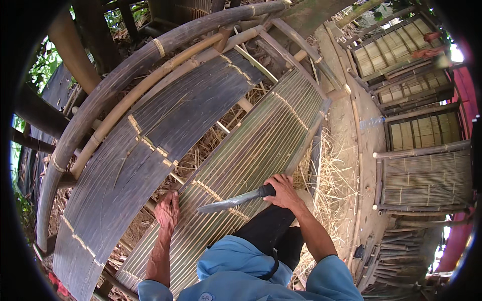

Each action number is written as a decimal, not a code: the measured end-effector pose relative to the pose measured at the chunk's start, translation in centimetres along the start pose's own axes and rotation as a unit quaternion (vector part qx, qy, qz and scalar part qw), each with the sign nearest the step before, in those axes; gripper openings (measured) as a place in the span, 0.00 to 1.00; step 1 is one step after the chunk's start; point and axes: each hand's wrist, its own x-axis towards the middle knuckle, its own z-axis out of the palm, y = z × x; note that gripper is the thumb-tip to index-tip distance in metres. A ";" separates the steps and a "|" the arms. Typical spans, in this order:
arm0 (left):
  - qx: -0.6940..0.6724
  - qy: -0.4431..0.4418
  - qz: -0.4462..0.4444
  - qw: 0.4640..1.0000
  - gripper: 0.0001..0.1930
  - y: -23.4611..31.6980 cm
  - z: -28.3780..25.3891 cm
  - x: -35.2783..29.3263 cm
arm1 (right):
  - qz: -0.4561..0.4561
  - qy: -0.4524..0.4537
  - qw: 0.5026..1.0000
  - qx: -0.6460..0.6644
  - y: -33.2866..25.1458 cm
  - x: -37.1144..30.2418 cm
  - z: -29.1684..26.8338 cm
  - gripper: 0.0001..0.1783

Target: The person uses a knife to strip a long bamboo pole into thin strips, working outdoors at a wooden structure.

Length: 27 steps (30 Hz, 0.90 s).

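Observation:
A long-bladed knife [226, 203] with a black handle is in my right hand [282, 191], its blade pointing left over the bamboo slats. My fingers wrap the handle close to the right edge of a slatted bamboo seat [251, 135]. At the seat's left edge, my left hand [167, 211] is closed on the outermost bamboo slat; its fingertips are partly hidden. Pale lashings cross the greenish-brown slats in rows. Left of the seat, across a gap, lies a dark slatted bamboo panel [191, 108], also bound with pale ties.
A thick curved bamboo rail [108, 75] bounds the far left side. Dry straw and shavings [331, 175] lie on the ground at the right. Bamboo frames with woven panels [424, 130] line the right side, above stacked sticks [401, 258]. My knees are against the seat.

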 end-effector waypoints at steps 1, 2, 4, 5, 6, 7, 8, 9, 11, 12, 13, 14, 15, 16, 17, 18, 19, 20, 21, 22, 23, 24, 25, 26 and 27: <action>-0.002 -0.003 -0.002 1.000 0.19 0.0 0.2 0.1 | -0.021 0.004 1.000 -0.007 0.1 0.3 0.0 0.33; 0.020 0.030 0.025 0.999 0.19 -0.2 0.5 0.3 | -0.019 0.000 1.000 -0.009 0.3 0.3 -0.1 0.33; 0.044 0.066 0.044 0.996 0.19 -1.1 0.8 0.5 | -0.003 -0.032 0.999 0.024 -0.3 0.4 -1.2 0.33; 0.068 0.068 0.019 0.995 0.19 -1.8 1.5 0.7 | -0.005 -0.037 0.999 0.023 -0.3 0.2 -1.9 0.33; 0.090 0.067 -0.004 0.994 0.19 -2.2 2.1 0.9 | -0.003 -0.008 1.000 0.002 0.0 -0.4 -2.9 0.32; 0.090 0.065 -0.007 0.994 0.19 -2.3 2.3 1.0 | -0.001 0.021 1.000 -0.017 0.3 -0.9 -3.9 0.31; 0.079 0.068 -0.009 0.995 0.19 -2.1 2.5 1.0 | 0.032 0.030 0.999 0.000 0.5 -1.5 -5.2 0.30; 0.069 0.073 -0.012 0.995 0.19 -2.0 2.5 1.0 | 0.061 0.038 0.997 0.016 1.0 -1.7 -6.6 0.30; 0.043 0.038 -0.030 0.998 0.21 -1.8 2.1 1.4 | 0.155 0.049 0.983 0.086 2.8 -2.0 -8.7 0.30; 0.085 0.023 -0.011 0.996 0.22 -1.8 2.1 2.0 | 0.169 0.083 0.979 0.080 2.5 -1.5 -10.0 0.30; 0.122 0.007 0.011 0.992 0.24 -1.4 2.3 2.6 | 0.187 0.118 0.973 0.071 2.5 -0.6 -11.6 0.30; 0.130 0.026 0.033 0.991 0.26 -1.3 2.7 3.0 | 0.170 0.148 0.974 0.027 3.7 1.1 -12.2 0.31; 0.128 0.024 0.038 0.991 0.26 -0.9 2.9 3.2 | 0.153 0.178 0.972 -0.015 5.1 3.1 -13.0 0.32; 0.139 0.036 0.038 0.989 0.26 -0.6 2.8 3.2 | 0.129 0.172 0.975 -0.051 5.1 5.6 -14.4 0.33; 0.152 0.049 0.037 0.986 0.25 -0.4 2.8 3.0 | 0.103 0.166 0.977 -0.086 4.3 8.5 -15.7 0.34; 0.154 0.073 0.050 0.984 0.25 -0.8 3.3 3.2 | 0.105 0.152 0.972 -0.149 3.4 11.5 -17.1 0.34; 0.148 0.076 0.056 0.985 0.25 -0.5 3.2 3.4 | 0.110 0.136 0.962 -0.210 2.4 14.3 -18.1 0.34; 0.152 0.052 0.044 0.986 0.24 -0.4 2.7 3.5 | 0.126 0.104 0.959 -0.232 0.7 17.2 -18.9 0.32; 0.156 0.030 0.031 0.987 0.24 -0.4 2.4 3.8 | 0.142 0.072 0.954 -0.253 -0.8 19.7 -19.7 0.31; 0.162 0.055 0.042 0.984 0.23 -0.5 2.5 3.8 | 0.142 0.075 0.953 -0.257 -0.9 21.9 -19.9 0.31; 0.155 0.055 0.046 0.985 0.23 -0.2 2.8 4.1 | 0.139 0.043 0.948 -0.285 -0.3 23.7 -19.9 0.28; 0.155 0.043 0.034 0.986 0.23 0.0 2.6 4.2 | 0.132 0.006 0.943 -0.307 0.2 25.1 -19.8 0.26; 0.155 0.031 0.021 0.987 0.23 0.1 2.6 4.4 | 0.133 0.004 0.943 -0.306 0.4 26.3 -20.3 0.26; 0.150 0.040 0.026 0.988 0.24 0.3 2.8 4.7 | 0.139 -0.029 0.932 -0.334 0.7 27.2 -20.9 0.20; 0.151 0.040 0.023 0.987 0.24 0.1 2.9 5.0 | 0.141 -0.061 0.920 -0.361 0.6 28.1 -21.2 0.16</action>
